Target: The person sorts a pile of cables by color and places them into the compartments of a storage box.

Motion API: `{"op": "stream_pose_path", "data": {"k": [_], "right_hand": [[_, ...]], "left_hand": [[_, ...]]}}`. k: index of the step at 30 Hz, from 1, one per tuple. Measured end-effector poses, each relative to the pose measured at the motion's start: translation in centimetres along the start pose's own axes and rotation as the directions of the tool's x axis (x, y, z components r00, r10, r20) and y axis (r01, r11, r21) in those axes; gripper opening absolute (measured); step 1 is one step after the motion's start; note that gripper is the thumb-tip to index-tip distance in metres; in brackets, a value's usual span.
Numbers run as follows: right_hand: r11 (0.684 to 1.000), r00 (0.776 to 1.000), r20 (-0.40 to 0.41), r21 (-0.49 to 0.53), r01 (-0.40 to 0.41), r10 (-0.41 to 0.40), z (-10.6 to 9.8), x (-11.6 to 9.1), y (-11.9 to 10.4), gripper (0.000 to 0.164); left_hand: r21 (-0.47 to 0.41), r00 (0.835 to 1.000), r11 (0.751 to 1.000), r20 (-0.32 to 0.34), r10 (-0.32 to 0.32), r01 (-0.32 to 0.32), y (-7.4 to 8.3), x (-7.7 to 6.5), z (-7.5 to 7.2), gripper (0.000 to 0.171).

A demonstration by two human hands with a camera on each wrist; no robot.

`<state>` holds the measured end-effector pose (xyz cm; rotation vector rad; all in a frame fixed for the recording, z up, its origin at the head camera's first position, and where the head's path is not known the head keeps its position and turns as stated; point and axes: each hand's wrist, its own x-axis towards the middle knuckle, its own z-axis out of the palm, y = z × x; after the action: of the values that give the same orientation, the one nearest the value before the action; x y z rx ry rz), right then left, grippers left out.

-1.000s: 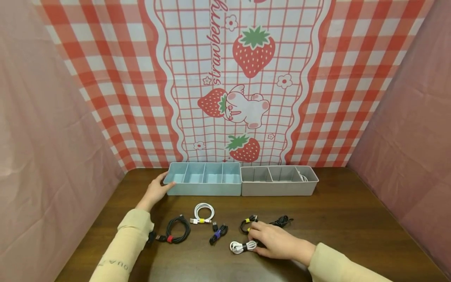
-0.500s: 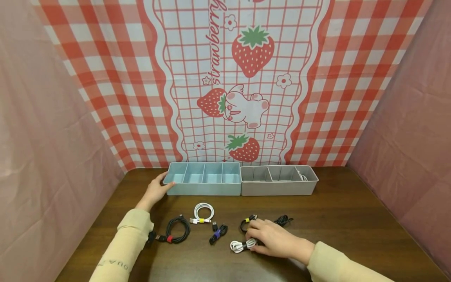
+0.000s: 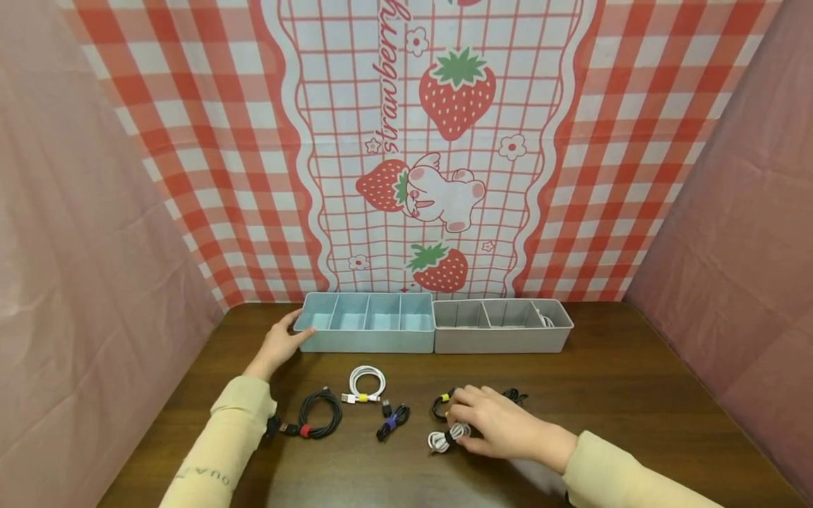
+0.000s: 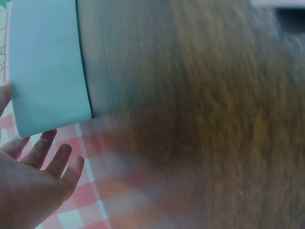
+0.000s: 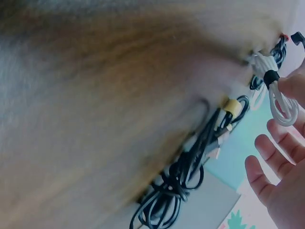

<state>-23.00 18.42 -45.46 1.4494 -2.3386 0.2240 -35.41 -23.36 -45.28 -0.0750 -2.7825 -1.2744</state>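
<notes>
My right hand [image 3: 498, 425] pinches a coiled white cable [image 3: 440, 442] between thumb and fingers. A black strap wraps the coil's middle in the right wrist view, where the other fingers spread loosely below it. Just beyond this hand lie a black cable with a yellow tie [image 5: 232, 108] and a bundled black cable [image 5: 164, 198], both partly covered in the head view. My left hand [image 3: 279, 344] holds the left end of a light blue divided box [image 3: 368, 341], thumb over the front rim and fingers at the end wall [image 4: 50, 71].
Right of the blue box stands a grey divided box [image 3: 502, 342] with a white cable [image 3: 545, 319] in its rightmost compartment. On the brown table lie a white cable with a yellow tie [image 3: 368, 383], a black one with a red tie [image 3: 320, 415] and one with a purple tie [image 3: 394, 422].
The white cable with the black strap has shifted right and turned in my right hand's fingers, coming up a little. My left hand keeps its place on the blue box.
</notes>
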Motion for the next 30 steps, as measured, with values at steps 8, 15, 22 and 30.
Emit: {"op": "stream_pose_path", "data": {"k": [8,15,22,30], "right_hand": [[1.0,1.0,0.008,-0.027,-0.01,0.01,-1.1,-0.1,0.6,0.023],[1.0,1.0,-0.006,-0.023,-0.008,0.008,-2.5,-0.2,0.9,0.024],[0.999,1.0,-0.013,-0.047,-0.001,0.0,-4.2,0.2,1.7,0.024],[0.997,1.0,-0.03,-0.082,0.005,-0.007,-6.3,0.9,2.6,0.023]], "left_hand": [[0.017,1.0,0.999,-0.01,0.029,-0.028,-0.2,0.3,-0.2,0.067],[-0.001,0.999,0.999,-0.006,0.04,-0.04,-0.4,0.3,0.0,0.072],[0.006,0.999,0.999,-0.013,0.036,-0.036,-0.2,0.6,0.2,0.075],[0.014,1.0,1.0,-0.008,0.021,-0.021,0.1,0.5,0.1,0.072]]}}
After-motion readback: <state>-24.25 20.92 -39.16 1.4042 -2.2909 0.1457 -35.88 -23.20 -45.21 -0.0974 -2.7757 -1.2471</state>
